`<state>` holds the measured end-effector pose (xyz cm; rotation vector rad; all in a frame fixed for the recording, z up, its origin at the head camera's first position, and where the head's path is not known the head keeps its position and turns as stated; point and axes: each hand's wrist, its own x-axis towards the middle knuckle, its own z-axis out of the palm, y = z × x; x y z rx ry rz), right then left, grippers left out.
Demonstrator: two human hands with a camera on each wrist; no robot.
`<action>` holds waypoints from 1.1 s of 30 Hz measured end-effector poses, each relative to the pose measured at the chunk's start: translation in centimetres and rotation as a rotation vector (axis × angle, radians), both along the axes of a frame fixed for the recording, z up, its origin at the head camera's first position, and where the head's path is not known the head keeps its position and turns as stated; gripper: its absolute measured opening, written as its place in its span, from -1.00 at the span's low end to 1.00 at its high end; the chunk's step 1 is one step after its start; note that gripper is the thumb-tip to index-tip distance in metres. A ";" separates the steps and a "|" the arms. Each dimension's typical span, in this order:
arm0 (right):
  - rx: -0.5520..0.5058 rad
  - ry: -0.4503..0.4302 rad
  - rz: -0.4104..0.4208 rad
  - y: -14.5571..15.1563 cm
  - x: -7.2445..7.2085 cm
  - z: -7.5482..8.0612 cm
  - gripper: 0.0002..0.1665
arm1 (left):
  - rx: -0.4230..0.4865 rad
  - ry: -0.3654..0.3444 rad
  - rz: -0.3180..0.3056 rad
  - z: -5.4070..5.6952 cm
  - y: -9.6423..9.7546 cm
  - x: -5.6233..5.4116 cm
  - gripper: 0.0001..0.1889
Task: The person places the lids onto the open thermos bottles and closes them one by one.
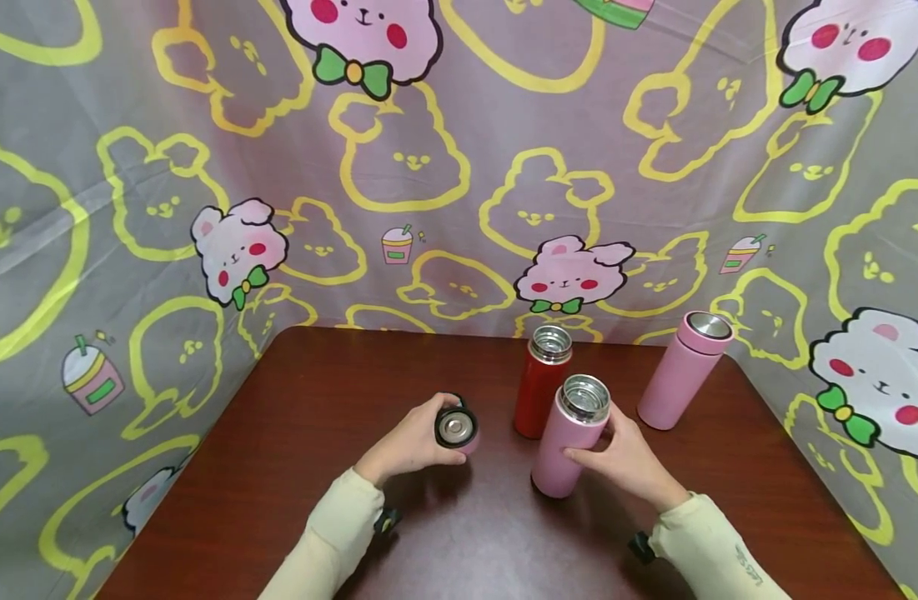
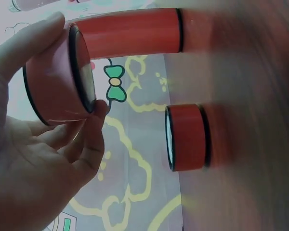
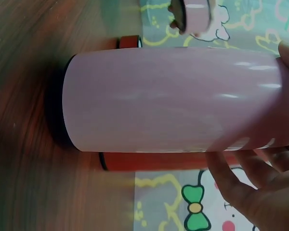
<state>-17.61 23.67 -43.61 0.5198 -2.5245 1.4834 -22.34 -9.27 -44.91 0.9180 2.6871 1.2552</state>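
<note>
My left hand pinches a pink lid between thumb and fingers. In the head view the metal underside of this lid faces up. To the right, my right hand grips an open pink thermos bottle around its upper side, with the steel mouth bare. The bottle leans slightly, its base close to the table. Just behind it stands a red thermos bottle, also without a lid and partly covered by the pink one. A red lid sits on the table beyond the left hand, mostly hidden in the head view.
A second pink thermos bottle, with its lid on, stands at the back right of the brown wooden table. A patterned cloth hangs behind and along both sides of the table.
</note>
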 end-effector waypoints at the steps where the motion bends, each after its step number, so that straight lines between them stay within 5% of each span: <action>1: -0.001 -0.004 0.005 -0.2 -0.1 -0.1 -0.10 | 0.010 -0.004 0.011 0.1 0.1 -0.1 -0.22; 18: -0.052 -0.020 0.053 -2.1 -2.2 -0.8 -0.06 | 0.178 -0.074 0.058 1.4 1.3 -1.4 -0.27; 33: -0.071 -0.009 0.070 -2.4 -2.5 -1.3 -0.10 | 0.375 -0.059 0.002 1.3 2.1 -1.4 -0.25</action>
